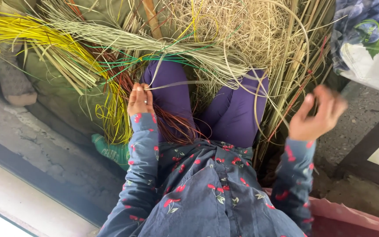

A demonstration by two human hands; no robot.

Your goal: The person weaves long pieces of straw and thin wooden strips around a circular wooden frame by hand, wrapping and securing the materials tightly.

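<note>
A big bundle of pale green straw strips (154, 46) lies across my purple-clad knees, tied near its middle. My left hand (139, 101) rests by my left knee and pinches one thin pale strip (176, 84) that runs right from its fingers. My right hand (316, 115) is raised at the right, blurred, fingers curled; a thin strand seems to loop toward it, but I cannot tell if it is held. Yellow strips (36, 37) fan out to the left, reddish-brown ones (176, 127) lie by my left thigh.
A tangled heap of dry straw (237, 26) sits beyond my knees. Upright stiff stalks (294, 74) stand at the right. A flowered cloth or bag (367, 39) hangs at the top right. A stone block (12, 79) lies at the left on cracked concrete floor (44, 149).
</note>
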